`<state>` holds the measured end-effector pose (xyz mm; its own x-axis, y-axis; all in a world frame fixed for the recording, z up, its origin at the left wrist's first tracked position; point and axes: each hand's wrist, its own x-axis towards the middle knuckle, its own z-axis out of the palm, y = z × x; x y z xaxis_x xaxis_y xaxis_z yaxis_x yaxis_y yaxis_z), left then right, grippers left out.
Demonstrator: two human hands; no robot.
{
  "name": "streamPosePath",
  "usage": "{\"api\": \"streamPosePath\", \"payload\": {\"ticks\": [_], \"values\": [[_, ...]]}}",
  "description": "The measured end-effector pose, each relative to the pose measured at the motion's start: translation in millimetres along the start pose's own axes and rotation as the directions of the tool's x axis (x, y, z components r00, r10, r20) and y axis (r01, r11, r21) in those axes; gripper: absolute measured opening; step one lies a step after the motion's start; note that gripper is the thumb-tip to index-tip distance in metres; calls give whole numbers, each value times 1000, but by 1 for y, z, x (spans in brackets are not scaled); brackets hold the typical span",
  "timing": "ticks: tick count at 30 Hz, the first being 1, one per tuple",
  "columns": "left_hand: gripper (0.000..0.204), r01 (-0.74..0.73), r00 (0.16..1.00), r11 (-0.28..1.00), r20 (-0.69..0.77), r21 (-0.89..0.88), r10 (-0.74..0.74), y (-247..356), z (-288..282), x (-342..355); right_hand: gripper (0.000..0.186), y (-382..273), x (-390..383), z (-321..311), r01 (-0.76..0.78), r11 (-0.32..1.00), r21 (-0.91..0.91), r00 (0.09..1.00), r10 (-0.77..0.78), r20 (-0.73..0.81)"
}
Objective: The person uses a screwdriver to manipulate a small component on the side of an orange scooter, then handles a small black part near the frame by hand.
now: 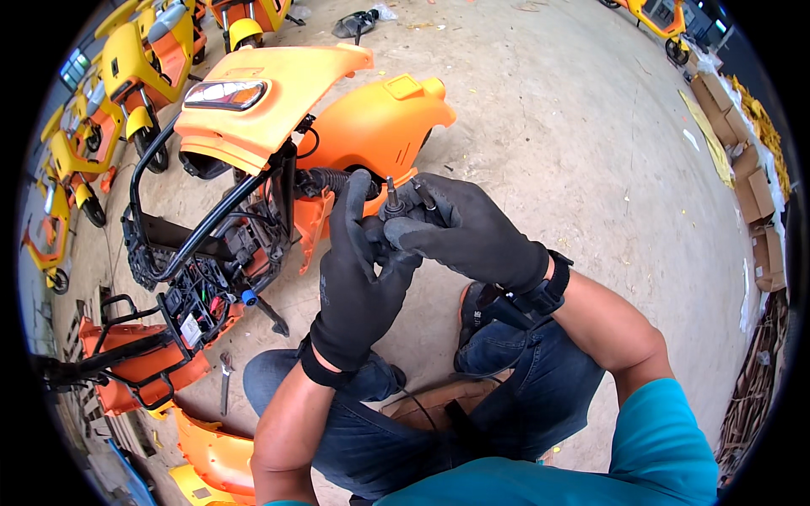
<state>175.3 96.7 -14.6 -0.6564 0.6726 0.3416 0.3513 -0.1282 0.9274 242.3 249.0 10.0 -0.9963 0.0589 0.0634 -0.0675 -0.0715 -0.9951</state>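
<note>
My left hand [354, 282] and my right hand [468, 236], both in dark gloves, are closed round a small dark metal fitting [392, 202] with short rods pointing up. The right thumb presses across its lower part, and the gloved fingers hide much of it. Just beyond my hands stands a partly stripped orange scooter, with a dark frame [173, 257], an orange front panel [261, 118] on top and a rounded orange body panel [367, 122] behind a ribbed black sleeve [325, 179].
Yellow-and-orange scooters [126, 80] line the left and back. A wrench [225, 379] lies on the concrete floor [591, 152] near my left knee, beside loose orange panels [211, 447]. Cardboard boxes [747, 181] run along the right edge.
</note>
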Motion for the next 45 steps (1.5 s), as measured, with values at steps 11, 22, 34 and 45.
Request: {"api": "streamPosePath", "payload": {"ticks": [11, 22, 34, 45], "values": [[34, 162, 986, 985, 45, -61, -160, 6, 8, 4, 18, -6, -3, -6, 24, 990, -137, 989, -43, -138], [20, 192, 981, 981, 32, -30, -191, -1, 1, 2, 24, -11, 6, -14, 142, 969, -201, 956, -187, -224], [31, 259, 966, 966, 22, 15, -259, 15, -1, 8, 18, -16, -2, -18, -4, 969, -247, 985, -39, -171], [25, 205, 977, 972, 40, 111, -211, 6, 1, 9, 19, -12, 0, -26, 11, 965, -263, 970, -74, -231]]}}
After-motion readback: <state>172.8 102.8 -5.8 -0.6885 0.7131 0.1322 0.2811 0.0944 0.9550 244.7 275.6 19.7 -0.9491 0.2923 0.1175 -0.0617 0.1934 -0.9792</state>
